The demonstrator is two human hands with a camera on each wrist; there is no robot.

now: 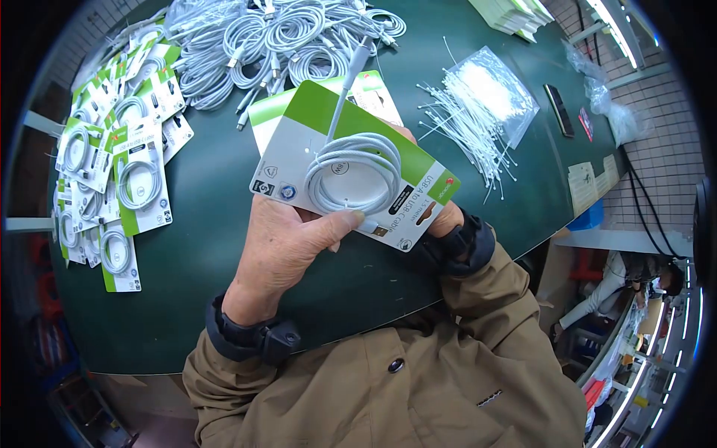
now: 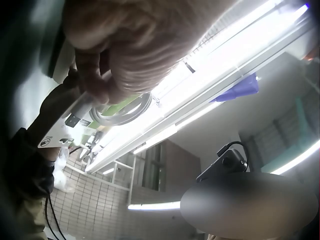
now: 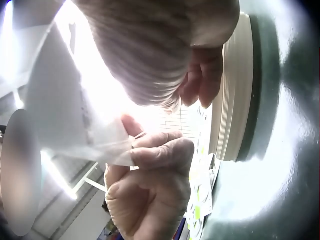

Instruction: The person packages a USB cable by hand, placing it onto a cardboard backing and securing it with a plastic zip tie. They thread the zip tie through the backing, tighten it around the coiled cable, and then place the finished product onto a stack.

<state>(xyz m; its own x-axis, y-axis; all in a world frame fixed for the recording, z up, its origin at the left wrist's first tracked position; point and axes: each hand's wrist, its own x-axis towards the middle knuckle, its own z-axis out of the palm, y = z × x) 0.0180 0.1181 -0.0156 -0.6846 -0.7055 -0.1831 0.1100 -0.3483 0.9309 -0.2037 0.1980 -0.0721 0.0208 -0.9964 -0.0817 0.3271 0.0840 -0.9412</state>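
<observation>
A dark phone (image 1: 559,110) lies on the right part of the green tabletop (image 1: 373,299), with a small pink-and-white packet (image 1: 585,124) just beside it. Near the far right edge is some crumpled clear plastic (image 1: 624,116), and printed papers (image 1: 590,184) lie at the near right edge. Below that edge sits a blue container (image 1: 588,216). Black cords (image 1: 644,198) hang in front of a tiled wall (image 1: 676,134). Tube lights (image 1: 616,30) glow above. Farther back, a person in pale trousers (image 1: 609,287) is near a cluttered bench (image 1: 624,336). Blurred red objects (image 1: 48,295) show at the left.
</observation>
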